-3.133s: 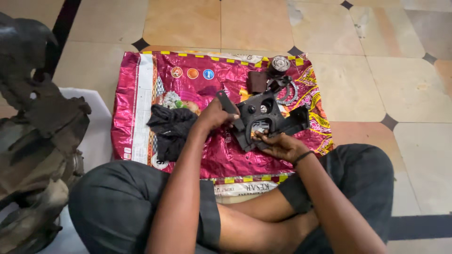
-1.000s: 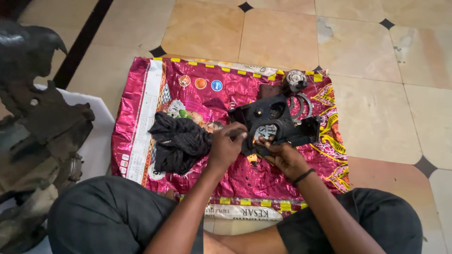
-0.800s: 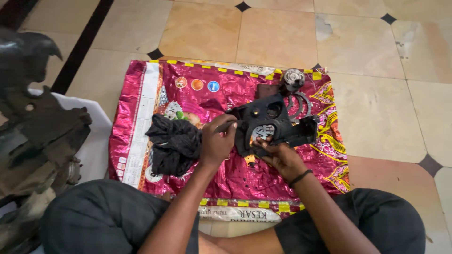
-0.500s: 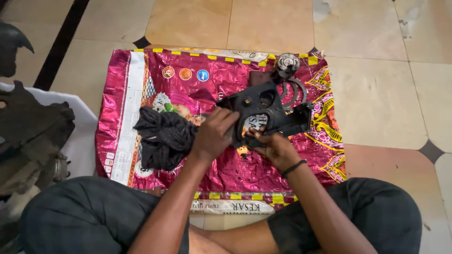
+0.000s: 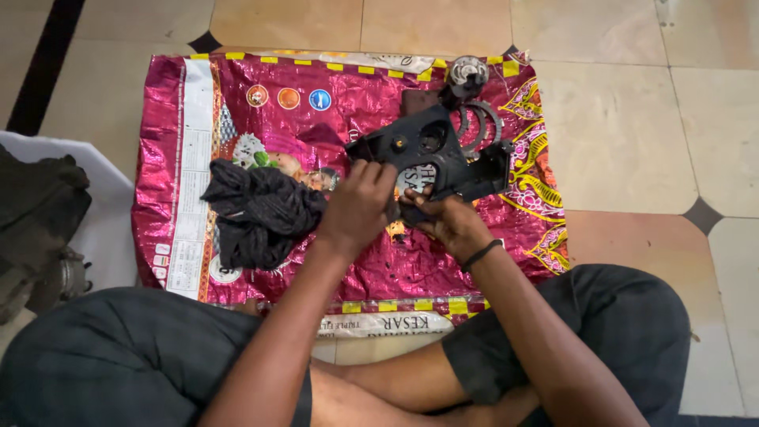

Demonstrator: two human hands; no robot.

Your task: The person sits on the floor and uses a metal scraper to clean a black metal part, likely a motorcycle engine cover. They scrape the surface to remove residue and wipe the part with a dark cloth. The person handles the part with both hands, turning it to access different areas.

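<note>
Black cast-metal housing with round holes [image 5: 431,154] held above pink foil sack mat [image 5: 316,119] on floor. Left hand [image 5: 360,207] closed on housing's near-left edge; right hand [image 5: 443,221] curled under near-right side. Best kept level over mat, grip firm. Crumpled black rag [image 5: 257,209] lies left, metal rings [image 5: 478,126] beyond.

Soft, even daylight filled the scene as we looked down from the head camera. Glare flashed off the crinkled pink foil sack [image 5: 356,158], and a pale sheen lay on the tiled floor [image 5: 617,119]. The black casing [image 5: 431,150] and dark cloth [image 5: 261,209] lost detail in shadow. We saw only faint shadows beneath the forearms. Focus held at centre; the corners softened slightly, with mild wide-angle stretch.
</note>
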